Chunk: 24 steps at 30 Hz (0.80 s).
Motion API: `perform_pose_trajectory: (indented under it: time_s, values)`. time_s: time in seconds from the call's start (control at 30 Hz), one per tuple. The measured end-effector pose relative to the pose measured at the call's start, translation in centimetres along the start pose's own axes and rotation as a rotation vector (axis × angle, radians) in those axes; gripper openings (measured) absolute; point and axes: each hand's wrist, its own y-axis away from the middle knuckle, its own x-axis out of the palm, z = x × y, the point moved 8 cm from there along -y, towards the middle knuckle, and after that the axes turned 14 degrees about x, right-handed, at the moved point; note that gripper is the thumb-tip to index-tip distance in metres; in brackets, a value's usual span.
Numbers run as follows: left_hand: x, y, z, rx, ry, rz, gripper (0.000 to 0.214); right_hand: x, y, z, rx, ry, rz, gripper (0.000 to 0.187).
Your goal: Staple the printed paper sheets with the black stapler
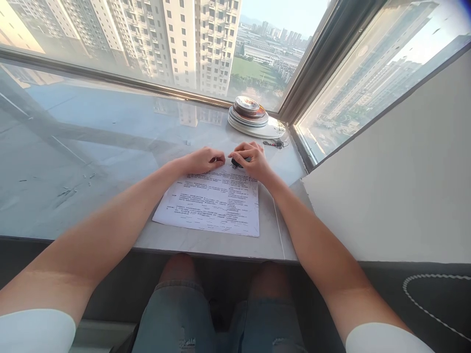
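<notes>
A printed sheet of paper (221, 206) lies flat on the pale marble sill, with lines of small text and handwritten marks. My left hand (204, 161) rests at its upper left edge, fingers curled and closed; what they grip, if anything, is hidden. Close by on the right, my right hand (252, 159) is closed around a small black object (235, 163) at the sheet's top edge. Fingers cover most of that object, so its kind cannot be made out. A narrow gap separates the two hands.
Behind my right hand, a stack of plates (248, 120) stands in the window corner, with a dark key-ring-like item (275, 144) beside it. Small dark scraps (68, 191) lie on the sill (121, 162) at left. A white wall (397, 196) bounds the right.
</notes>
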Motion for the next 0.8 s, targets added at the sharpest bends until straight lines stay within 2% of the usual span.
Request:
perform_pose_trajectory:
  time_s: [0.23,0.43,0.57,0.7,0.8]
  values:
    - [-0.1,0.1,-0.2,-0.010,0.015,-0.007,0.028,0.9,0.6,0.2,-0.063,0.110,-0.009,0.046]
    - [0.0,0.2,-0.1,0.000,0.006,-0.008,0.028,1.2,0.9,0.8,-0.103,0.170,0.012,0.051]
    - [0.1,0.2,-0.1,0.031,-0.024,-0.001,0.026,-0.1,0.3,-0.6,-0.061,0.099,-0.004,0.060]
    - [-0.1,0.1,-0.4,0.039,-0.030,-0.004,0.025,-0.9,-0.1,-2.4,-0.087,0.062,0.048,0.049]
    - [-0.1,0.1,-0.6,0.037,-0.028,-0.006,0.026,-2.0,-0.8,-4.5,0.021,0.063,-0.075,0.036]
